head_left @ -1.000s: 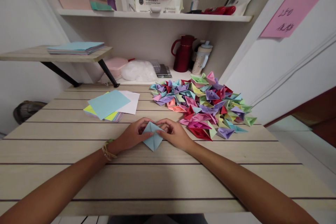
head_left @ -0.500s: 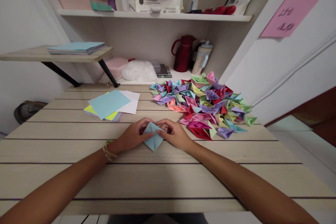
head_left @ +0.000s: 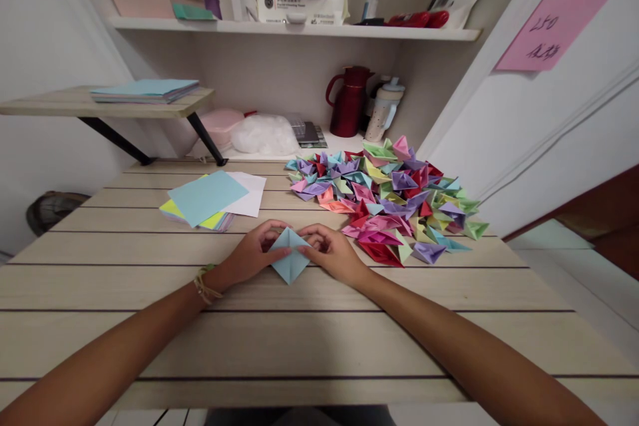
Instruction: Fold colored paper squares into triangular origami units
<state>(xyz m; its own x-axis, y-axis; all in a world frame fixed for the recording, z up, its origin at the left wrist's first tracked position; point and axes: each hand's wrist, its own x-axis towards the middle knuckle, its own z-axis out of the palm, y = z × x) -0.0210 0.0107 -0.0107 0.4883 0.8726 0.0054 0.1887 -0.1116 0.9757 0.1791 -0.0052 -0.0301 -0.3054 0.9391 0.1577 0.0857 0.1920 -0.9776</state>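
Observation:
A light blue folded paper [head_left: 289, 258], diamond-shaped, rests on the slatted wooden table [head_left: 319, 339] in front of me. My left hand [head_left: 251, 254] pinches its left side with curled fingers; a cord bracelet is on that wrist. My right hand [head_left: 332, 252] grips its right side, fingers bent over the upper edge. Both hands meet at the paper's top corner.
A heap of several folded paper shapes [head_left: 387, 200] in many colours lies to the right. A stack of flat coloured sheets [head_left: 210, 200] lies at the left. Behind stand a red jug [head_left: 349, 100], a bottle [head_left: 383, 110] and shelves. A wall runs along the right.
The blue paper's top flap has been pressed flatter and the fingers have shifted slightly over it. The arms have stayed in place.

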